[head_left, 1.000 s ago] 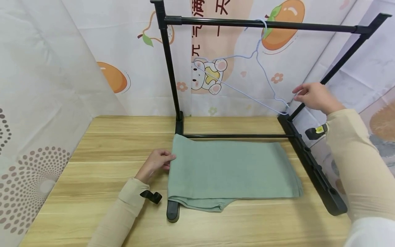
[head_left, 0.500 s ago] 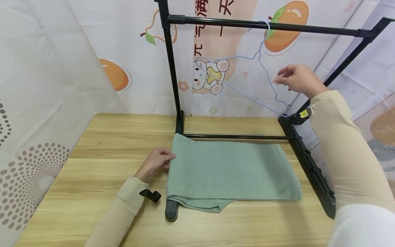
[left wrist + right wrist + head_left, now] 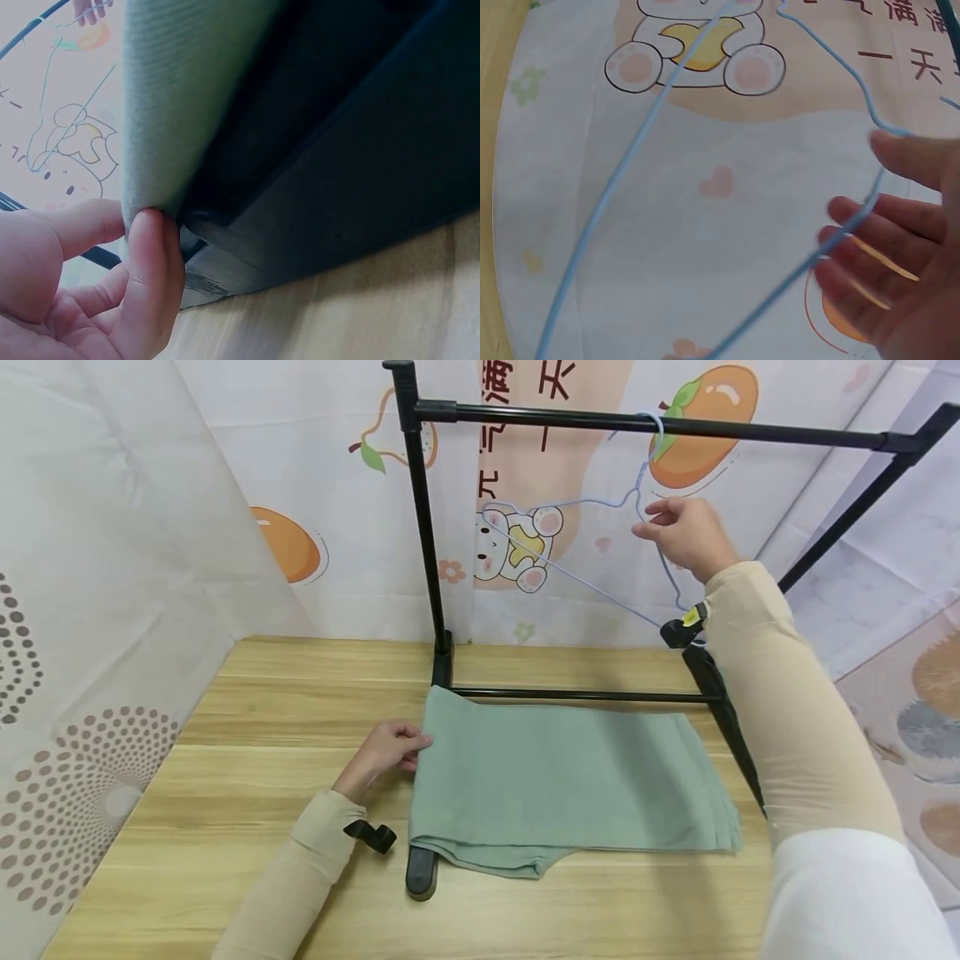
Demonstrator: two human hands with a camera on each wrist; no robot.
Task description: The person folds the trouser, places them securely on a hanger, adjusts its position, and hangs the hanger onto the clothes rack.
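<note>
Folded green trousers (image 3: 570, 777) lie flat on the table, their left end over the rack's left foot. My left hand (image 3: 382, 753) pinches the left edge of the trousers between thumb and finger, as the left wrist view (image 3: 150, 247) also shows. A thin light-blue wire hanger (image 3: 630, 152) hangs by its hook from the rack's top bar. At the hanger's right shoulder is my right hand (image 3: 690, 535), fingers spread loosely and right by the wire. In the right wrist view, its thumb and fingers (image 3: 855, 262) lie around the wire without gripping it.
A black clothes rack (image 3: 540, 417) stands on the wooden table (image 3: 285, 693), with a low crossbar (image 3: 585, 695) behind the trousers. Printed white curtain (image 3: 360, 552) encloses the back and sides. Both wrists wear small black cameras.
My right hand has moved left and up from the rack's right post to the hanger's shoulder. My left hand and the trousers have stayed in place.
</note>
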